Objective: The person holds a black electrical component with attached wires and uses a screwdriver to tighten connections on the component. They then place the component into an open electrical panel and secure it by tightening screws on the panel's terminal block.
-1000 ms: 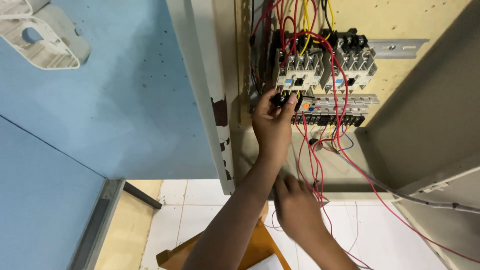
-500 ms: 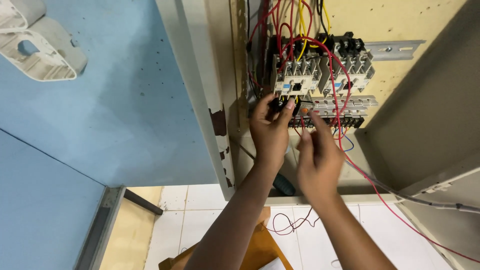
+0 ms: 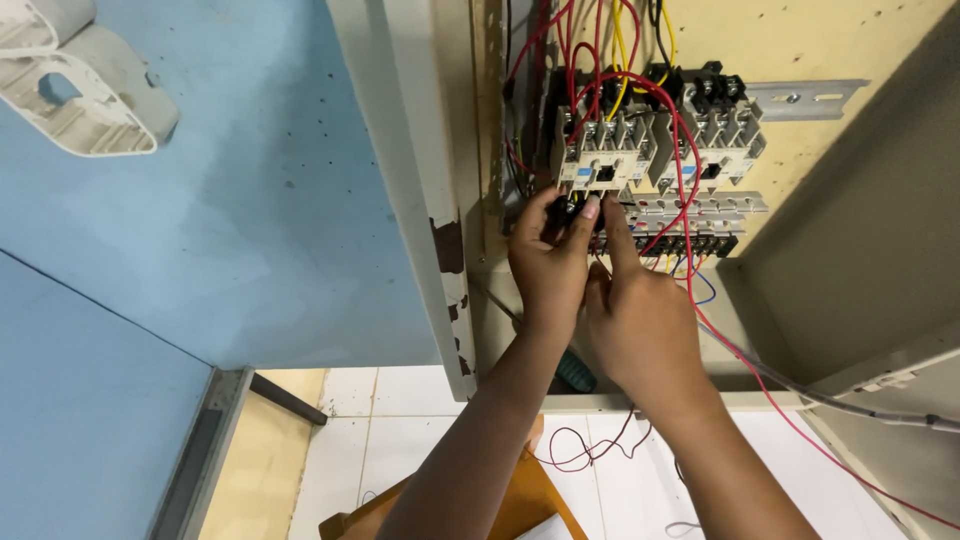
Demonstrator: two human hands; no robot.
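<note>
Fingers (image 3: 590, 212) of both hands pinch together at the underside of a white block-shaped contactor (image 3: 603, 158) with red wires (image 3: 683, 170); what they grip is hidden. Left hand (image 3: 548, 262) touches right hand (image 3: 640, 325) inside the beige metal cabinet (image 3: 860, 250). Most wires look connected; loose ones dangle below.

I am reaching both forearms up from the bottom of the frame toward its centre. My left hand (image 3: 545, 265) is curling its fingers together in a pinch at the tips. My right hand (image 3: 640, 320) is pressing against it from the right, index finger extending upward, the others bending.
</note>
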